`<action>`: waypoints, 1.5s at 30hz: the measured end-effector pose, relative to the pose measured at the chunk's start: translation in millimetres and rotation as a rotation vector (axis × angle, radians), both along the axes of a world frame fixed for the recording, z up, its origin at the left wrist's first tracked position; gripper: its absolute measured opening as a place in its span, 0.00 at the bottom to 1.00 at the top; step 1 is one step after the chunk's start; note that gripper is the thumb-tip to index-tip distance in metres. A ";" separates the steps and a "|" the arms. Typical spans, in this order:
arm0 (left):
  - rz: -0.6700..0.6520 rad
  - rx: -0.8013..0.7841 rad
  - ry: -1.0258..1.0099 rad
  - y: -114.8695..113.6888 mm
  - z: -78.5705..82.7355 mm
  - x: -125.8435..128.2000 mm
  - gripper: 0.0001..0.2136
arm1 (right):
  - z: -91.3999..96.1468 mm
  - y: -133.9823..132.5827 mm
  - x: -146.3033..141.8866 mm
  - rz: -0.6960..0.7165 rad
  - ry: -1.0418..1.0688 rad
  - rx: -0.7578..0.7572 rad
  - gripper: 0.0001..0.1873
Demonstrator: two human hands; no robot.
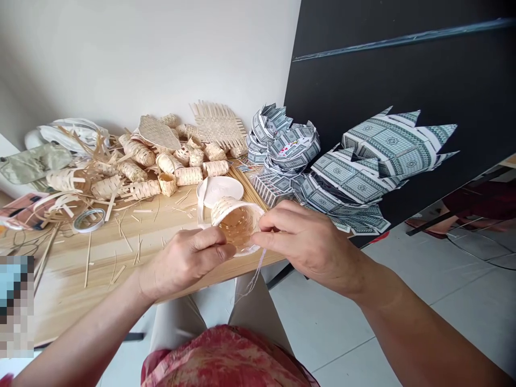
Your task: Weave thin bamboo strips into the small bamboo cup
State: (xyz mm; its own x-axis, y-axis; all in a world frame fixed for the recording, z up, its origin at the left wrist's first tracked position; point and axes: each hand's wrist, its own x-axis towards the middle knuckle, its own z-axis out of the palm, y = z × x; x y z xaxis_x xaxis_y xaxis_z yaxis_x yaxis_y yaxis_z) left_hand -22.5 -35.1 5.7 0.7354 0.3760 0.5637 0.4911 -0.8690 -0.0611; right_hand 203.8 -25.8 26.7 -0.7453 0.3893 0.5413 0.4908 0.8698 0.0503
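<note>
A small woven straw basket (236,219) with a pale rim is held over the table's front edge, its opening facing me. My left hand (189,259) pinches its near-left rim. My right hand (308,242) grips its right side with fingers closed. A thin clear strand (253,279) hangs down from the basket between my hands.
The wooden table (100,258) carries a heap of small woven baskets (141,166), loose straw strips, a tape roll (88,220), a white lid (221,189) and a woven mat (220,126). Folded patterned paper pieces (363,161) lean on a black panel (403,80) at the right. Tiled floor lies below.
</note>
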 end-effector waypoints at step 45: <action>-0.251 -1.103 -0.307 58.5 12.2 33.7 0.05 | -13.2 61.2 18.9 0.273 0.208 -0.680 0.09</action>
State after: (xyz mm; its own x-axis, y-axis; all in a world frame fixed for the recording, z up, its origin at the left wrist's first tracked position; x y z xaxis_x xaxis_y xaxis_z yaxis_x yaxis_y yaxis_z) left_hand 11.2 23.5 17.9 0.7483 0.6357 0.1894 0.1613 -0.4514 0.8776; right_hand 222.7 35.3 13.5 -0.7722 0.5035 0.3876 0.1945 0.7680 -0.6103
